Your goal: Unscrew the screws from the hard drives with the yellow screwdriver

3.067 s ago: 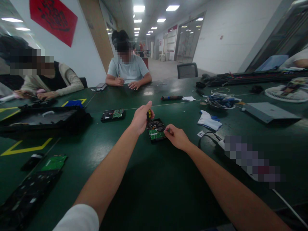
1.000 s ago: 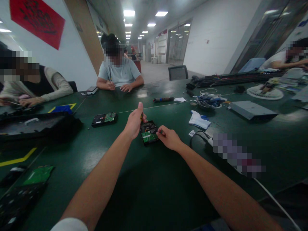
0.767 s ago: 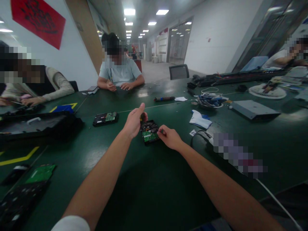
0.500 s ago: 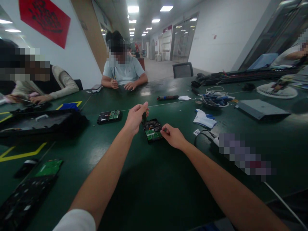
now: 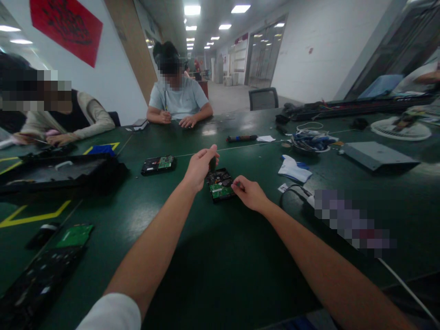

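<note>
A hard drive [image 5: 220,185] lies in front of me with its green circuit board facing up. My left hand [image 5: 201,167] is closed over the drive's far left corner, around a dark, upright handle that looks like a screwdriver [image 5: 212,165]. Its tip is hidden by the fingers and the drive. At the drive's right edge, my right hand [image 5: 249,192] is closed, thumb and fingertips pinching that side. A second hard drive [image 5: 158,164] rests apart on the left, circuit board up.
On the left are a black tray-like housing [image 5: 58,176] and a black part with a green board [image 5: 44,270]. To the right lie a white glove [image 5: 294,170], a blurred power strip [image 5: 347,220] and a grey metal case [image 5: 380,153]. Two people sit across the table.
The whole view has shifted slightly, moving everything a little rightward. Both hands keep nearly the same hold at the drive, with the dark handle still in the left one.
</note>
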